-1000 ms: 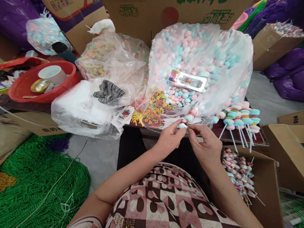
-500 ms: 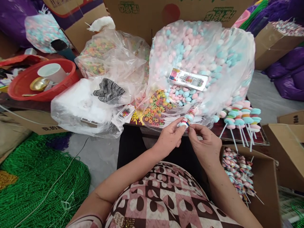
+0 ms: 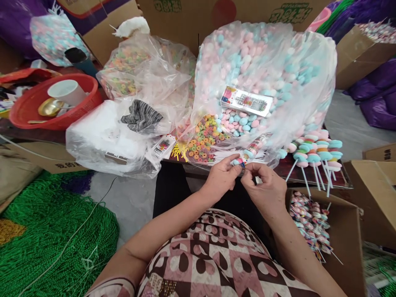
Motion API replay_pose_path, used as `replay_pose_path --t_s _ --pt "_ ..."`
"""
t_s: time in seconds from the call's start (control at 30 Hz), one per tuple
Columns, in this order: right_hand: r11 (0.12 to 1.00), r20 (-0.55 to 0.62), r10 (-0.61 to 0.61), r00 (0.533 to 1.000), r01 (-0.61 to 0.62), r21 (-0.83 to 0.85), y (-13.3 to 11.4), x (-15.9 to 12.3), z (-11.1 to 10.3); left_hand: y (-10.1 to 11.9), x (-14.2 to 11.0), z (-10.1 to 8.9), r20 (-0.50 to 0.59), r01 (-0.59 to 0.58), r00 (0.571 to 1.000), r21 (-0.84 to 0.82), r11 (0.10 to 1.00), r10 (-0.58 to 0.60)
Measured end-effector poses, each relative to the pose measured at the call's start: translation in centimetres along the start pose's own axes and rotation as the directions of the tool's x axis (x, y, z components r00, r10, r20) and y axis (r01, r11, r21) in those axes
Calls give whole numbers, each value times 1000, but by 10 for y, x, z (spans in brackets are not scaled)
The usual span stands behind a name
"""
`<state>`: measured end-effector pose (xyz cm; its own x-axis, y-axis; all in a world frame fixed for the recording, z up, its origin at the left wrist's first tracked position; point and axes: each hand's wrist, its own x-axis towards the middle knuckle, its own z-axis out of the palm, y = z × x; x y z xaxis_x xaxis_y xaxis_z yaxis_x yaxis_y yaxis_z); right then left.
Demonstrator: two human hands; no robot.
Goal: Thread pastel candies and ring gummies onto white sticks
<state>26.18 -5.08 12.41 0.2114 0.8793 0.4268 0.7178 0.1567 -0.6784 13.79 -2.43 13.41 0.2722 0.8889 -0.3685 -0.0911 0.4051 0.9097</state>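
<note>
A candy skewer (image 3: 253, 149) in a clear printed wrapper points up and away from me, over the table's front edge. My left hand (image 3: 220, 178) is closed around its near end, thumb and forefinger on the wrapper. Close beside it, my right hand (image 3: 265, 185) pinches the gathered wrapper end, where a small blue bit shows between the fingertips. What else those fingertips hold is too small to make out. Just beyond lie white sticks (image 3: 224, 156), ring-shaped candies (image 3: 202, 142) and pink and blue candies (image 3: 239, 122) in an open plastic bag.
Unwrapped candy skewers (image 3: 315, 150) lie on the table's right end. Below them, a cardboard box (image 3: 343, 231) holds wrapped ones. A stack of printed wrappers (image 3: 246, 101) rests on the big candy bag (image 3: 272, 62). At left stand a red basin (image 3: 27, 111) and a white plastic bag (image 3: 93, 136).
My right hand has shifted slightly left and down along the wrapper's near end, with the blue bit now showing at its fingertips. My left hand keeps its grip.
</note>
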Motion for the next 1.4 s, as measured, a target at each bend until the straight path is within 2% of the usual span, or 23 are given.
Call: replay_pose_path --t_s 0.1,0.2,0.3,0.37,0.43,0.5,0.57,0.63,0.73,0.83,1.0,1.23,1.4 --pt "970 93 138 986 -154 191 6 -2 -1 7 -1 -1 171 165 977 -237 957 -126" --pt "907 161 235 959 -276 318 12 -3 -1 10 0 -5 326 311 924 -335 889 -200" --pt "895 162 237 958 -280 347 13 -4 -2 8 1 -10 438 390 869 -326 861 -228" --pt "914 147 202 968 -240 326 12 -4 -3 6 1 -10 464 380 862 -323 867 -206" --pt "953 113 136 984 -162 258 11 -4 -4 4 0 -8 421 328 890 -328 886 -174" --pt "980 85 70 994 -84 179 11 -4 -4 3 0 -5 322 250 936 -326 912 -142" --pt "987 69 51 996 -61 151 12 -5 -3 1 0 -1 212 153 973 -295 943 -91" --pt "981 65 60 996 -71 179 13 -6 -2 -1 0 1 135 61 990 -230 971 -30" --pt "983 33 14 999 -20 184 12 -6 0 -1 0 2 99 18 995 -135 991 -5" --pt "994 2 -61 998 61 87 12 -6 1 2 -2 1 112 73 992 -121 990 -59" --pt "995 -7 -94 996 94 23 11 -3 2 9 -6 1 127 102 988 -124 987 -86" --pt "996 -13 -86 996 87 13 8 -3 0 0 -3 1 69 12 998 -39 999 -9" --pt "980 -40 -192 981 189 -61 11 0 2 -6 0 -1 50 -23 999 58 998 20"
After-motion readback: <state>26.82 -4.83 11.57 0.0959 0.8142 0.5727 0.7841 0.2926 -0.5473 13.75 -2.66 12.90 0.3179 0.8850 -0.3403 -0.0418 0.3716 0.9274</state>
